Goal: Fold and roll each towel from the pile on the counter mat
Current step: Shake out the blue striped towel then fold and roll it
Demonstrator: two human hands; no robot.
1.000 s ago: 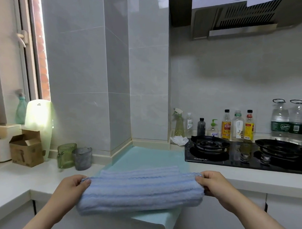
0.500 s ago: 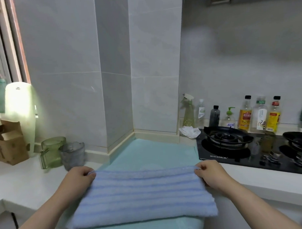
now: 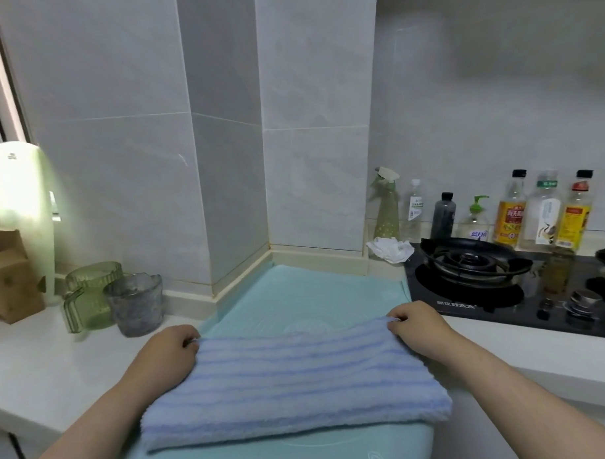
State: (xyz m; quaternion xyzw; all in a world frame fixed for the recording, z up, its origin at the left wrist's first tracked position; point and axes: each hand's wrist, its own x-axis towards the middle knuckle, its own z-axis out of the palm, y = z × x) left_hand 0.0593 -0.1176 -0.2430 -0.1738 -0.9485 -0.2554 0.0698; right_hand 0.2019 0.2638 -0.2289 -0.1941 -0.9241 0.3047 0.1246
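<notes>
Teal mat (image 3: 313, 297) partly under towel (image 3: 292, 384)

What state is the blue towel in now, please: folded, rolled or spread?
Folded, not rolled: the blue towel lies flat on the mat as a thick layered band, its near edge rounded and doubled.

The towel (image 3: 292, 380) is light blue with darker blue stripes. The mat (image 3: 307, 298) is pale green-blue. The stove (image 3: 495, 298) is black.

Head camera looks forward and down, close over the mat (image 3: 296, 298).
</notes>
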